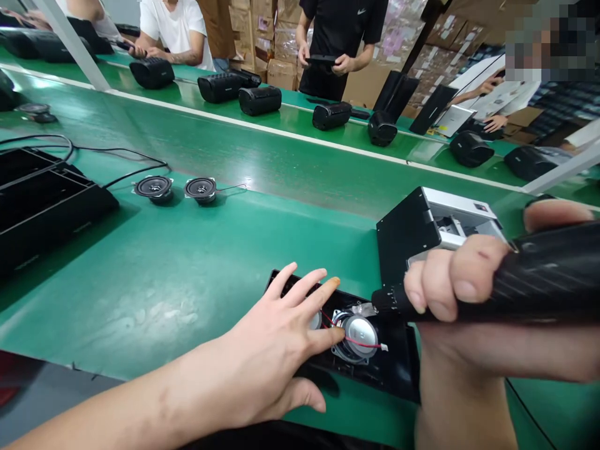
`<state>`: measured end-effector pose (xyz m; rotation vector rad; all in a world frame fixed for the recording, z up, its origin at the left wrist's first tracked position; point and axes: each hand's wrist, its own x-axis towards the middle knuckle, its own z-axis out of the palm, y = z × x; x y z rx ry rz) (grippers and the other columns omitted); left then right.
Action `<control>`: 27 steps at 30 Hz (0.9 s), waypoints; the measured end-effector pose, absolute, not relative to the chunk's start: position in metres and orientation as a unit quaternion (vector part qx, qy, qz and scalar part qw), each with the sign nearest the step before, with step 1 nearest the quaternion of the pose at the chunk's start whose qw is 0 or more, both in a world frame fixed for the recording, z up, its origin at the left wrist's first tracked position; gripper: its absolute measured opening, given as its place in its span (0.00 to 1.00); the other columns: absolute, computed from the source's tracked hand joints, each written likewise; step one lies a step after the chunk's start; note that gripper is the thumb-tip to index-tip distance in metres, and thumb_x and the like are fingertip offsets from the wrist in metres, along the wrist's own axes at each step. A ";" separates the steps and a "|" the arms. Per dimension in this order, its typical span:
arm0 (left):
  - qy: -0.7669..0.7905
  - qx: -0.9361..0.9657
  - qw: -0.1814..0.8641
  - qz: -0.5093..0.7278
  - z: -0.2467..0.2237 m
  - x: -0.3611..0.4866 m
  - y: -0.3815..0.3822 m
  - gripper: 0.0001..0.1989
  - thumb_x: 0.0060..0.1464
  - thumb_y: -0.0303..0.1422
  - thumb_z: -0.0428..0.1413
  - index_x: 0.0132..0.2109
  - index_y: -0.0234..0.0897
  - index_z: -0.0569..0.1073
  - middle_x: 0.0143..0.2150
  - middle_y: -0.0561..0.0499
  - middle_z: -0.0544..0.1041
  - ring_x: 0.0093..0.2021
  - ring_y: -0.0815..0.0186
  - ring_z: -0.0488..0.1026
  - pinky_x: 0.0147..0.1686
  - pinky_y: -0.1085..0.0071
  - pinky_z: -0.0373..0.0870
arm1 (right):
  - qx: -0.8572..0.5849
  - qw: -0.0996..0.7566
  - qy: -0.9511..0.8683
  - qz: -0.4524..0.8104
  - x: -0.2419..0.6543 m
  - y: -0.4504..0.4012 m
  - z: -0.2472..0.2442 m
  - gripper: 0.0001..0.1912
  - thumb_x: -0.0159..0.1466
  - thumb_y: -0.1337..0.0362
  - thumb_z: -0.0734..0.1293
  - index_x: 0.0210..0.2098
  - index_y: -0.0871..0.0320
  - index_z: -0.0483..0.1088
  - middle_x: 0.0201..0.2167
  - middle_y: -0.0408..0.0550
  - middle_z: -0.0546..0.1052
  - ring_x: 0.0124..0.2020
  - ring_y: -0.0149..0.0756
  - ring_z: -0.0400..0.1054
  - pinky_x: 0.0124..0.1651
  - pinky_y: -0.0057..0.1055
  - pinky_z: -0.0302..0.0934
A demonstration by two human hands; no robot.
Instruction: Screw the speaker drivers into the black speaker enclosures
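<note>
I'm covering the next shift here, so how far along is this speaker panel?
Done: a round speaker driver already sits in the black panel, with a red wire across it. In hand: the right hand grips an electric screwdriver, its tip near the driver's frame, while the left hand spreads over the panel. Apparently left: one loose driver and another loose driver lie unfitted on the green workbench.

A white Nike swoosh [361, 11] marks the black T-shirt [338, 37] of a co-worker across the line. Printing on the cardboard cartons [248, 31], a small label [480, 207] on a silver housing [450, 212] and faint marks on a black speaker cabinet [218, 87] are too small to read.
</note>
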<state>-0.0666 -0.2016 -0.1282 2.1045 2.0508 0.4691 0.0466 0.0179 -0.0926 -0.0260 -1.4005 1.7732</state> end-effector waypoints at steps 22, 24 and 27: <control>0.682 0.717 0.026 0.141 -0.143 -0.066 -0.189 0.36 0.57 0.45 0.72 0.68 0.44 0.73 0.73 0.30 0.64 0.74 0.32 0.58 0.67 0.32 0.57 | 0.036 0.379 -0.634 0.674 0.032 0.020 -0.109 0.27 0.59 0.37 0.76 0.53 0.39 0.81 0.19 0.36 0.68 0.10 0.32 0.54 0.10 0.30 0.53; 0.681 0.719 0.021 0.139 -0.143 -0.066 -0.189 0.35 0.57 0.46 0.71 0.69 0.45 0.72 0.73 0.30 0.64 0.73 0.33 0.58 0.67 0.32 0.57 | 0.032 0.385 -0.635 0.669 0.033 0.021 -0.109 0.27 0.59 0.36 0.76 0.53 0.39 0.81 0.19 0.36 0.67 0.10 0.32 0.54 0.10 0.30 0.53; 0.680 0.720 0.018 0.133 -0.143 -0.066 -0.189 0.35 0.58 0.46 0.70 0.69 0.45 0.72 0.72 0.31 0.65 0.73 0.33 0.58 0.66 0.33 0.58 | 0.032 0.374 -0.635 0.676 0.033 0.019 -0.108 0.27 0.59 0.36 0.76 0.53 0.39 0.81 0.20 0.37 0.69 0.11 0.33 0.56 0.11 0.31 0.55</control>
